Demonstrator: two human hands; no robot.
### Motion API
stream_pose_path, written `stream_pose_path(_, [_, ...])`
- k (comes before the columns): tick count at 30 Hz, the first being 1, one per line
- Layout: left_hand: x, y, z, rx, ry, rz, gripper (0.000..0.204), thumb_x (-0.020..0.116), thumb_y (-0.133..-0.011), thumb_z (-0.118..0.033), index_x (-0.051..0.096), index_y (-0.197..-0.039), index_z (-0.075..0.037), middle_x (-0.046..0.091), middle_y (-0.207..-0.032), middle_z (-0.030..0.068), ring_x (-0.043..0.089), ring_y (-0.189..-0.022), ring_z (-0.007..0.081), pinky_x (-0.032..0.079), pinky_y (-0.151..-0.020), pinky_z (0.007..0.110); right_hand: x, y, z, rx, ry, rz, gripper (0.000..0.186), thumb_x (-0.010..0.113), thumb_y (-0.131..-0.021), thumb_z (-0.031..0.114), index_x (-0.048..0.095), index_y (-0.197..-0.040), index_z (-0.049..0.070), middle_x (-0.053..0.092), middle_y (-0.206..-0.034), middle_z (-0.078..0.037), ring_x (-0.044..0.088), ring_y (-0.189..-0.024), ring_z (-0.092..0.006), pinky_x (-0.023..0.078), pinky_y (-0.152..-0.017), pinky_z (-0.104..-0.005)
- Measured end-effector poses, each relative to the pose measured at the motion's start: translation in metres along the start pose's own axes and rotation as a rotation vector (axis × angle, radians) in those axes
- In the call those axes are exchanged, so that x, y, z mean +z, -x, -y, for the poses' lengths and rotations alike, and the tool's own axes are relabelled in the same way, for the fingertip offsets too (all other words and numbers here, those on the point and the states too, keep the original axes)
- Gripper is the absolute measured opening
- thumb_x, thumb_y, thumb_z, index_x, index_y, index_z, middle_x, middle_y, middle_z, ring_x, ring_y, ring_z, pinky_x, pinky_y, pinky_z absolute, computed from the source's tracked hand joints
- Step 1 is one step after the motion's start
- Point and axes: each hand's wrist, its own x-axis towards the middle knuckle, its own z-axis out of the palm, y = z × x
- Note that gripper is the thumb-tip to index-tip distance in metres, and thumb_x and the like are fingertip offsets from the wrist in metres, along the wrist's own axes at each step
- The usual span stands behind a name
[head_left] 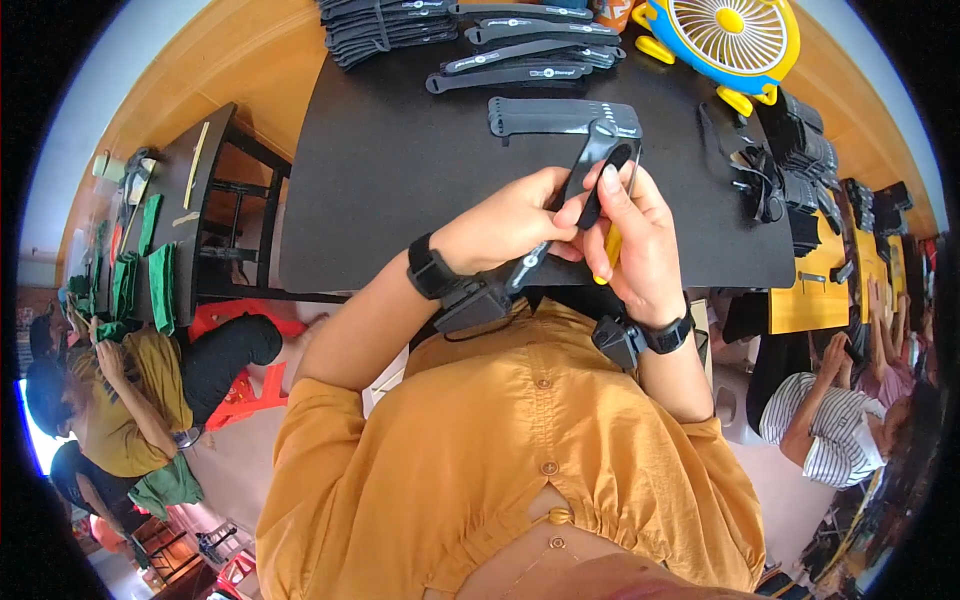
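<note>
We see the left hand [505,225] and right hand [630,235] pinching a black strap [590,165] over the black table [400,160]; right also grips a yellow tool [611,250]. More straps [520,45] and a fan [725,35] behind.

Matt black fabric strap [585,185], matt black tabletop [400,170], glossy plastic fan [725,40]

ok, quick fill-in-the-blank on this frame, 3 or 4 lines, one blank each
1. Both hands, left hand and right hand, hold one black ____ above the table.
2. The tool in the right hand has a ____ handle.
3. The fan at the table's far right corner is blue and ____.
4. The person's shirt is ____.

Missing words: strap; yellow; yellow; orange
</note>
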Motion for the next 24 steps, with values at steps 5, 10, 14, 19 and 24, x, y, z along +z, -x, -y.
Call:
stream_pose_path(5, [-0.013,0.001,-0.002,-0.097,0.045,-0.089,0.022,0.049,-0.1,-0.012,0.054,-0.117,0.0,0.043,-0.073,-0.0051,0.035,-0.055,0.0023,0.027,-0.045,0.018,-0.027,-0.004,0.019,-0.188,-0.088,-0.131,0.017,0.053,-0.101,0.024,0.057,-0.103,0.008,0.054,-0.066,0.0,0.04,-0.041,-0.006,0.03,-0.037,-0.0197])
stream_pose_path(10, [-0.065,0.036,-0.004,-0.04,0.0,-0.261,0.023,0.047,-0.102,-0.018,0.054,-0.116,-0.001,0.04,-0.069,-0.008,0.033,-0.05,0.0023,0.027,-0.042,0.019,-0.11,-0.001,0.07,-0.462,-0.312,-0.365,0.02,0.054,-0.101,0.027,0.055,-0.102,0.007,0.044,-0.067,0.004,0.032,-0.047,-0.0038,0.028,-0.042,-0.0202])
stream_pose_path(14, [-0.085,0.048,-0.015,-0.002,0.055,-0.337,0.032,0.043,-0.105,-0.028,0.055,-0.121,-0.003,0.05,-0.075,-0.0047,0.032,-0.047,0.0008,0.025,-0.04,0.018,-0.085,0.005,0.066,-0.414,-0.1,-0.293,0.02,0.049,-0.104,0.028,0.054,-0.102,0.009,0.046,-0.067,0.003,0.032,-0.046,-0.0044,0.028,-0.042,-0.0199])
stream_pose_path(19, [-0.04,0.031,-0.029,-0.022,-0.256,-0.137,0.042,0.044,-0.104,-0.031,0.049,-0.134,0.0,0.064,-0.102,0.0049,0.033,-0.047,-0.0006,0.028,-0.039,0.016,-0.045,0.003,0.038,-0.289,-0.118,-0.075,0.023,0.04,-0.107,0.03,0.05,-0.108,0.01,0.043,-0.068,0.002,0.029,-0.044,-0.0053,0.029,-0.042,-0.0187])
stream_pose_path(24, [-0.034,0.023,-0.029,-0.264,-0.205,0.036,0.037,0.059,-0.097,-0.023,0.056,-0.124,0.003,0.061,-0.088,0.0052,0.036,-0.047,0.0004,0.028,-0.04,0.017,-0.036,0.002,0.029,-0.265,-0.119,0.097,0.021,0.04,-0.106,0.028,0.048,-0.108,0.009,0.046,-0.065,-0.002,0.033,-0.044,-0.0057,0.03,-0.041,-0.0192])
